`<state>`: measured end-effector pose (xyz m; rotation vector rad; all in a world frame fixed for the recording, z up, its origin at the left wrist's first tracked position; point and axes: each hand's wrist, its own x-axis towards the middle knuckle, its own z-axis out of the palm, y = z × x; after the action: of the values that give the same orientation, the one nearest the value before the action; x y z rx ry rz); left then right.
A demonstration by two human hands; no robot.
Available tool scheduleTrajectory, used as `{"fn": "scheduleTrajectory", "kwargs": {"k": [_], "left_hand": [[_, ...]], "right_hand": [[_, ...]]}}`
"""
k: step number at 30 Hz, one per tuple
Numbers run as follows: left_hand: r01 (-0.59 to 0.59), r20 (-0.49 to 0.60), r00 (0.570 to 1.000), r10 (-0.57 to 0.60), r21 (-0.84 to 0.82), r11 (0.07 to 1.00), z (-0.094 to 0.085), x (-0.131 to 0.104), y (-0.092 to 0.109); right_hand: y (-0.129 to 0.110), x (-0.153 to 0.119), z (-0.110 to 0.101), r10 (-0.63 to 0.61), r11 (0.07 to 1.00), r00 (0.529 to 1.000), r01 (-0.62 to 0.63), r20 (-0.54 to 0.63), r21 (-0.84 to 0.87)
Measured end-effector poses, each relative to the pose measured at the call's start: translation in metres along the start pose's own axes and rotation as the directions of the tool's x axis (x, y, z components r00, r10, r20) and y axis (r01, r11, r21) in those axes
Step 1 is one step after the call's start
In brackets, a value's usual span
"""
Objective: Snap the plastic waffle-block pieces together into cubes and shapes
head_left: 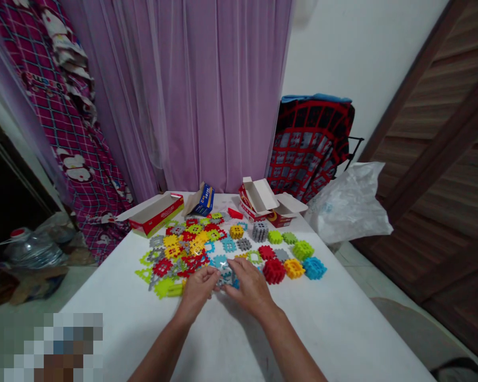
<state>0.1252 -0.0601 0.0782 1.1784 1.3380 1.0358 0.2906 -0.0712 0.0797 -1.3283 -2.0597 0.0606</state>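
Note:
Near the front middle of the white table, my left hand (201,286) and my right hand (249,284) meet around a small stack of blue interlocking plastic pieces (226,277). The fingers of both hands are closed on it, and they hide part of it. Left of my hands spreads a loose pile of toothed plastic pieces (183,246) in red, yellow, grey, lime and blue. To the right stand sorted stacks: a red stack (274,271), a yellow stack (293,268), a blue stack (314,268) and a lime stack (303,249). A grey stack (260,232) stands farther back.
Along the table's (302,329) back edge lie an opened red and yellow box (155,215), a blue box (201,200) and opened red boxes (263,201). A white plastic bag (350,207) hangs at the right edge. Purple curtains (219,95) hang behind.

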Motion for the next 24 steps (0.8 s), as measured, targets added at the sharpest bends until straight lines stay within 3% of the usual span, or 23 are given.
{"fn": "scheduleTrajectory", "kwargs": {"k": [8, 10, 12, 14, 17, 20, 24], "left_hand": [[-0.02, 0.053, 0.998, 0.017, 0.052, 0.998, -0.001, 0.001, -0.001], [-0.103, 0.035, 0.994, 0.099, 0.137, 0.985, -0.007, 0.002, -0.008], [-0.246, -0.03, 0.964, 0.263, 0.26, 0.934, -0.014, 0.002, -0.021], [-0.385, -0.055, 0.89, 0.453, 0.442, 0.81, -0.022, 0.002, -0.04], [-0.549, 0.021, 0.736, 0.677, 0.604, 0.578, -0.03, 0.003, -0.067], [-0.586, 0.042, 0.622, 0.782, 0.688, 0.429, -0.032, 0.007, -0.08], [-0.596, 0.054, 0.496, 0.867, 0.747, 0.295, -0.034, 0.011, -0.08]], "right_hand": [[0.0, 0.005, -0.02, 0.033, 0.999, 0.993, -0.03, 0.109, -0.027], [0.011, 0.009, -0.031, 0.043, 0.998, 0.993, -0.038, 0.113, -0.051], [0.034, 0.018, -0.045, 0.051, 0.997, 0.994, -0.044, 0.097, -0.07], [0.063, 0.032, -0.062, 0.062, 0.994, 0.994, -0.053, 0.088, -0.093], [0.108, 0.062, -0.089, 0.167, 0.966, 0.976, -0.133, 0.143, -0.22], [0.137, 0.097, -0.106, 0.276, 0.898, 0.927, -0.155, 0.253, -0.413], [0.15, 0.137, -0.106, 0.297, 0.868, 0.881, -0.088, 0.368, -0.489]]}}
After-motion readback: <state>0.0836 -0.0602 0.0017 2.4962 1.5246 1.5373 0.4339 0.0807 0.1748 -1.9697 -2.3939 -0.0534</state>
